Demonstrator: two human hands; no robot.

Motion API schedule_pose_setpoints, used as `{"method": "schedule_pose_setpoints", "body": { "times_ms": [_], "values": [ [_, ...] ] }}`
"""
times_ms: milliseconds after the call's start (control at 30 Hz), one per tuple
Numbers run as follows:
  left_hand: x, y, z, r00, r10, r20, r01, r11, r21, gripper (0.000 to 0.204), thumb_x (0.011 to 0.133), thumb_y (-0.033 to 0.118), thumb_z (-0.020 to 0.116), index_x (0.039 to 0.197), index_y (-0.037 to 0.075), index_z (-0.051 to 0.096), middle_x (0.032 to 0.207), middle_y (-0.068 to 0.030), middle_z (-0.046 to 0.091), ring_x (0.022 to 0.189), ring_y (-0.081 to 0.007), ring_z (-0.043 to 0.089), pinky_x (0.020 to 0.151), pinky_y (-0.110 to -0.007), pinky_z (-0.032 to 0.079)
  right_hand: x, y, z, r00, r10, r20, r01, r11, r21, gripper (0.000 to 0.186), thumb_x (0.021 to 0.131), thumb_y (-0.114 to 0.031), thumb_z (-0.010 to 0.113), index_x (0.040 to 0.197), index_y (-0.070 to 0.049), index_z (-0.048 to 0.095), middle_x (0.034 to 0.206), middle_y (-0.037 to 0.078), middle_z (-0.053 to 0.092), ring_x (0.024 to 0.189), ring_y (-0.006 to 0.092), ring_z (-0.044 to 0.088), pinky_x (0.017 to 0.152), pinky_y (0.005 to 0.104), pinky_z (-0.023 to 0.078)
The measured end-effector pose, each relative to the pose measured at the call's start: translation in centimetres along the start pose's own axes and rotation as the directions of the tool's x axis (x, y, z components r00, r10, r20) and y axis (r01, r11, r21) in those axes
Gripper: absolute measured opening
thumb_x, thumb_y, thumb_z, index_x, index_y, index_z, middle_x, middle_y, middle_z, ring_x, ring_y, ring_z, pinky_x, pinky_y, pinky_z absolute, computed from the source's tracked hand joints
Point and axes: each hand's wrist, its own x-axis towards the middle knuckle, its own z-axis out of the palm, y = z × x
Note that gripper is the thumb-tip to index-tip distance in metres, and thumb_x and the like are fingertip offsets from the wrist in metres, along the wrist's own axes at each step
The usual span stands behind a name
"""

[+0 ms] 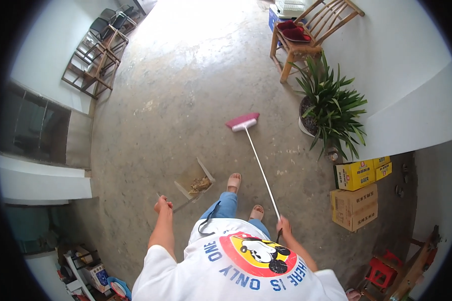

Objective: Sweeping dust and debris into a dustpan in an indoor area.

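Observation:
My right hand (284, 226) is closed around the upper end of a long white broom handle. The broom (244, 123) reaches forward and away from me, its pink bristles on the concrete floor left of the potted plant. My left hand (163, 204) grips the handle of a dustpan (205, 169), which rests on the floor ahead and to the left of my feet. A small heap of brownish debris (201, 184) lies in the dustpan. The broom head is well apart from the dustpan, farther out.
To the right stand a potted plant (331, 98), a wooden chair (299, 46) with red slippers on its seat, and stacked cardboard boxes (354, 208). Wooden chairs (93, 72) line the left wall. A red stool (384, 271) is at lower right, a cluttered shelf (80, 271) at lower left.

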Motion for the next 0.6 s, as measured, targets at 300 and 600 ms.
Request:
{"method": "schedule_pose_setpoints", "body": {
  "times_ms": [300,600],
  "values": [
    [4.2,4.5,5.5,0.996,-0.039,0.086,0.043,0.998,-0.040,0.012,0.065,0.004,0.056,0.061,0.004,0.044,0.048,-0.0072,0.047,0.037,-0.0184,0.048,0.036,-0.030,0.039,24.6,-23.2,-7.4,0.957,-0.185,-0.224,0.211,0.972,0.100,0.019,0.085,-0.023,0.053,0.091,-0.007,0.062,0.066,0.012,0.058,0.057,0.0221,0.054,0.054,0.0357,0.043],
    [3.2,9.2,13.4,0.897,-0.293,0.332,0.324,0.945,-0.042,0.012,0.067,0.006,0.057,0.064,0.007,0.045,0.050,-0.0067,0.048,0.042,-0.0192,0.052,0.041,-0.034,0.045,3.6,-3.4,-19.3,0.986,0.144,-0.086,-0.121,0.967,0.224,0.031,0.085,-0.013,0.056,0.115,-0.002,0.058,0.098,0.014,0.066,0.092,0.0185,0.061,0.078,0.0292,0.046]
  ]
}}
